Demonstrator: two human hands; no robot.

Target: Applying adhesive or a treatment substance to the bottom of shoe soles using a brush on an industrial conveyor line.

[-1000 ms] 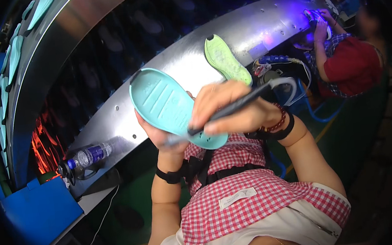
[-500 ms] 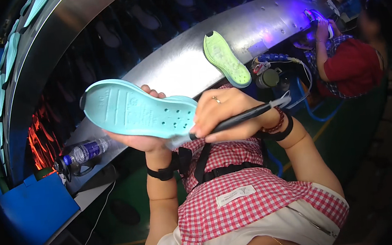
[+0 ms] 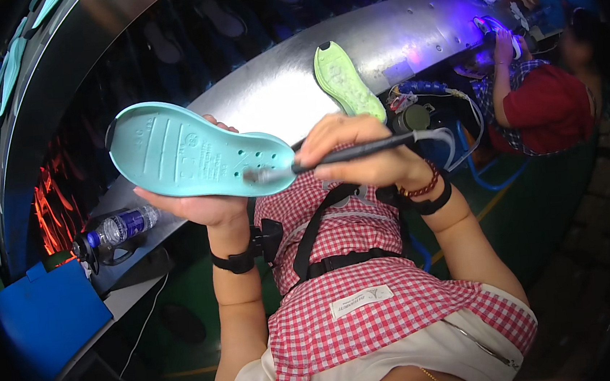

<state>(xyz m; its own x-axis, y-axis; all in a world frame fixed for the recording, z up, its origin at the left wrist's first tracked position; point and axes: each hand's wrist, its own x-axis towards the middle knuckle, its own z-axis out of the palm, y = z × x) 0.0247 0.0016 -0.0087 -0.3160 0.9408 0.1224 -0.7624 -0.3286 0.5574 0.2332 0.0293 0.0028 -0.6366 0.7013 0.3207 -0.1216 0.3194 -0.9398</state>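
indoors, turquoise sole [image 3: 171, 151], metal counter [image 3: 257, 100], green floor [image 3: 523, 233]

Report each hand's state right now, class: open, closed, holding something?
Left hand: holding the turquoise shoe sole from beneath.
Right hand: closed, holding the dark-handled brush.

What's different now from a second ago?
The blue-green sole in the left hand has swung leftward and lies more level. The brush in the right hand now has its blurred tip over the sole's face, not its edge. Nothing was grasped or released; the lime sole stays on the bench.
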